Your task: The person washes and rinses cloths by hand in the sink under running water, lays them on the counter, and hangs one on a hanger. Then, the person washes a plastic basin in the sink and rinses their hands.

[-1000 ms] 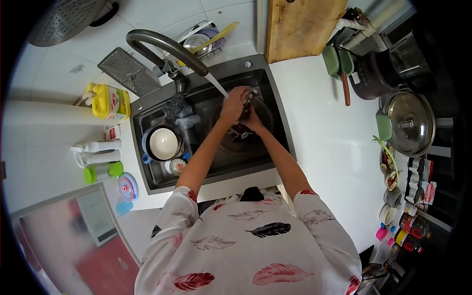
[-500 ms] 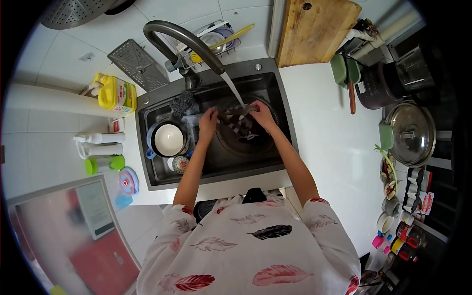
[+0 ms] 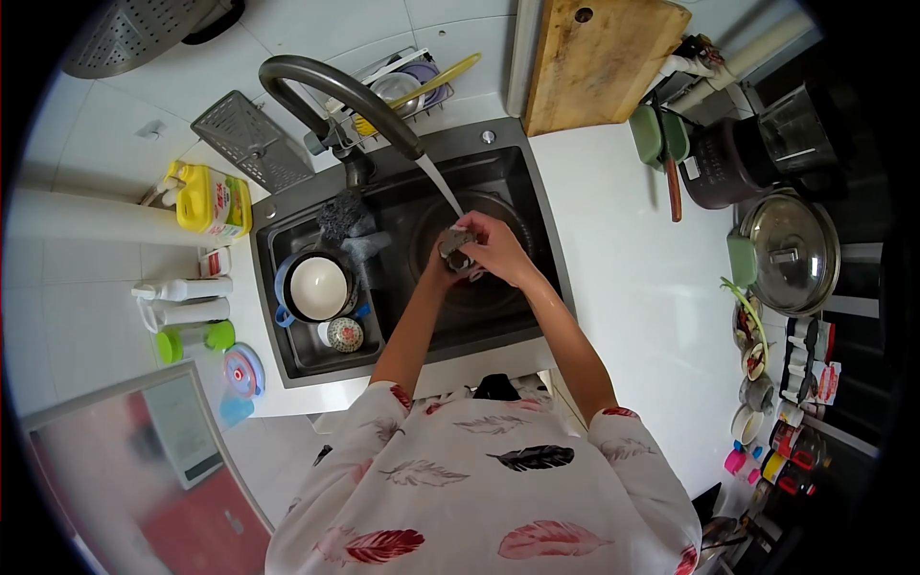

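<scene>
Over the right basin of the dark sink (image 3: pixel 402 350), my two hands are close together under running water (image 3: pixel 441 182) from the tap (image 3: pixel 383 105). A bunched dark grey cloth with pale patches (image 3: pixel 458 251) is between them. My left hand (image 3: pixel 439 268) is closed round it from the left and below, its fingers partly covered. My right hand (image 3: pixel 495 247) pinches the cloth from the right and above. A round dark basin (image 3: pixel 422 235) sits under the hands, largely hidden by them.
The left basin holds a pot with a white bowl (image 3: pixel 319 287), a patterned cup (image 3: pixel 345 334) and a dark scrubber (image 3: pixel 340 216). A yellow jug (image 3: pixel 213 201) stands to the left. Behind the right counter (image 3: pixel 642 287) leans a cutting board (image 3: pixel 594 67).
My hands, earlier apart with the cloth spread between them, have come together and bunched it up. The whole view has shifted slightly. Water still runs.
</scene>
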Demonstrator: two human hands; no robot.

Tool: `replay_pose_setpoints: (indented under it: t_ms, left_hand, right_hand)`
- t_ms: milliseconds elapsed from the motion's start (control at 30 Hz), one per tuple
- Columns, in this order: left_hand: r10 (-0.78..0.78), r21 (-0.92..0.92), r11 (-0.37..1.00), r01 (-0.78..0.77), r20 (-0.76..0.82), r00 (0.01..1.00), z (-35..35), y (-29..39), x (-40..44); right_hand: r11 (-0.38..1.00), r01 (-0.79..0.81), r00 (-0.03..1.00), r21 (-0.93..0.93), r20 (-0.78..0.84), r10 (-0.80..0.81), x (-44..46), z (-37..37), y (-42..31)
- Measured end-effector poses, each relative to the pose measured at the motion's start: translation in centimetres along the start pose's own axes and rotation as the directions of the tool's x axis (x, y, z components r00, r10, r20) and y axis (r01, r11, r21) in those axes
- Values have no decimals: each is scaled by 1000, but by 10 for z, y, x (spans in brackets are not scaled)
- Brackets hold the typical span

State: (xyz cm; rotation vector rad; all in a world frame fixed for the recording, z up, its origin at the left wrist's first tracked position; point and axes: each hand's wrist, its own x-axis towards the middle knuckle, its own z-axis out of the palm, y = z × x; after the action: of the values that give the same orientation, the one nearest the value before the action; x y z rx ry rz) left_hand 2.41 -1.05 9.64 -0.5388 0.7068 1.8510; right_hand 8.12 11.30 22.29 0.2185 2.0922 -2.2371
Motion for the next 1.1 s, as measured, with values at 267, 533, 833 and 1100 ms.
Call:
replay_pose_setpoints:
  t_ms: [267, 533, 833, 1100]
  left_hand:
    - [-123, -153, 976, 155, 199, 972, -2, 15, -1]
    - [-128, -131, 979, 158, 213, 969, 23, 7, -30]
    - [-335, 470, 830, 301, -11, 942, 27, 13, -51]
    - [-15, 658, 741, 133, -182, 983, 11, -9, -25]
  right_hand:
    - [804, 170, 816, 569, -539, 208, 7, -45, 75]
    - [159, -91, 948, 983, 37, 315, 18, 4, 140]
    - [713, -160, 952, 683, -86, 295, 37, 0, 121]
    - [988, -73, 905, 136, -407, 123, 64, 7, 157]
